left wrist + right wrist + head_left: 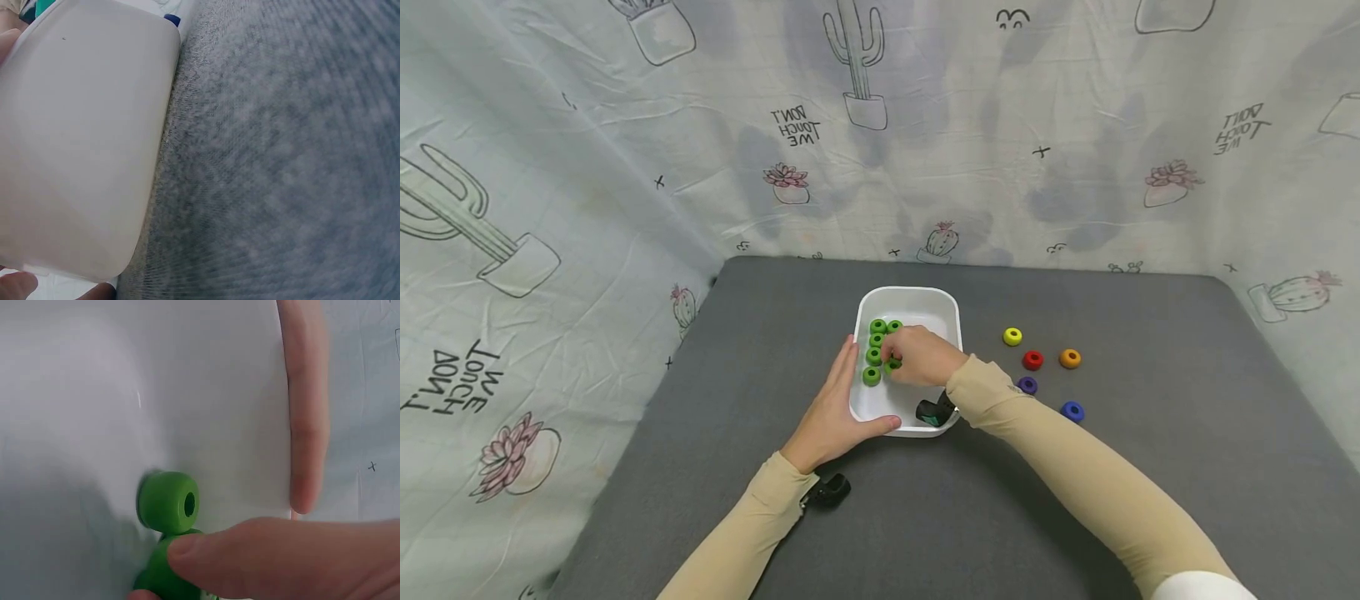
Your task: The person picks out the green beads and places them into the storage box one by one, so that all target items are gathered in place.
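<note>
I am steadying the white tray and setting green rings inside it.

My left hand is lying flat and relaxed against the tray's left wall, thumb along its near rim; my right hand is pinching one green ring beside the row in the tray; farther right, loose coloured rings are lying on the grey table.

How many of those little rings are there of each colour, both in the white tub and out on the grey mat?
Green plastic rings in the white plastic tub: 6 visible, more may hide under the right hand
Yellow ring: 1
Red ring: 1
Orange ring: 1
Purple ring: 1
Blue ring: 1
Total: 11 rings visible
</note>
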{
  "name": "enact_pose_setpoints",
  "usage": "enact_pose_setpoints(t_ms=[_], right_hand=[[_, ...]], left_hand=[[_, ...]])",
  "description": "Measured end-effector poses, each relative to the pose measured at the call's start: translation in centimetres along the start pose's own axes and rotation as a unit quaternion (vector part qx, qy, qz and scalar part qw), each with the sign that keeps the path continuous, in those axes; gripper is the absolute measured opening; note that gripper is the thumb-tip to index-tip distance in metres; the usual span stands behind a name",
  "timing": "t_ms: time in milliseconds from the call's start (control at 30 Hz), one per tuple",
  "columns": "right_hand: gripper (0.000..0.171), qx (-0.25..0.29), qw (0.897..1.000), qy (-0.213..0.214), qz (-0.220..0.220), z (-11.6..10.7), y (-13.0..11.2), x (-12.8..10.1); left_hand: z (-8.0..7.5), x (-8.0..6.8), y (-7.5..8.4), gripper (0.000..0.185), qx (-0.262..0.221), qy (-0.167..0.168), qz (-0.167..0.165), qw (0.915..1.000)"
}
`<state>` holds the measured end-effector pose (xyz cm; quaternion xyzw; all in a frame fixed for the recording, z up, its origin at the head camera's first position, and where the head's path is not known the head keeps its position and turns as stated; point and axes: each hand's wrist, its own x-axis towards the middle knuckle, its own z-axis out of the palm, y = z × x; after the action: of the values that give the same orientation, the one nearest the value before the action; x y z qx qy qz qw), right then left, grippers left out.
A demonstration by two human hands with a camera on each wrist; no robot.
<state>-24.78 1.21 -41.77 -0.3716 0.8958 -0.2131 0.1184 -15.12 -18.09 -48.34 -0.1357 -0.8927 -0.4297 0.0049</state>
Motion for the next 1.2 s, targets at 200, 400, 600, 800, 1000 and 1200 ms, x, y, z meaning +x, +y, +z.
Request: enact_pose_setpoints(t_ms=[200, 400, 600, 800, 1000, 1200], right_hand=[[0.020, -0.009, 1.000, -0.015, 0.017, 0.10, 0.04, 0.12], [0.024, -0.001, 0.999, -0.013, 0.038, 0.00, 0.16, 0.11], [0.028, 0.005, 0.998, -0.022, 0.057, 0.09, 0.22, 0.20], [0.019, 0.005, 0.998, -0.023, 0.057, 0.05, 0.15, 0.09], [0.015, 0.005, 0.998, -0.037, 0.059, -0.06, 0.05, 0.01], [0.016, 0.012, 0.997, -0.040, 0.064, -0.01, -0.12, 0.10]], left_hand=[[0.02, 0.01, -0.05, 0.129, 0.008, -0.002, -0.004, 1.0000], [0.02, 0.07, -0.10, 0.129, 0.001, -0.003, -0.009, 1.0000], [0.02, 0.07, -0.16, 0.129, 0.000, -0.004, -0.012, 0.9999], [0.02, 0.05, -0.10, 0.129, -0.001, -0.005, -0.014, 0.9999], [-0.03, 0.04, 0.01, 0.129, -0.003, -0.004, -0.011, 0.9999], [-0.01, 0.06, -0.12, 0.129, -0.003, -0.006, -0.015, 0.9999]])
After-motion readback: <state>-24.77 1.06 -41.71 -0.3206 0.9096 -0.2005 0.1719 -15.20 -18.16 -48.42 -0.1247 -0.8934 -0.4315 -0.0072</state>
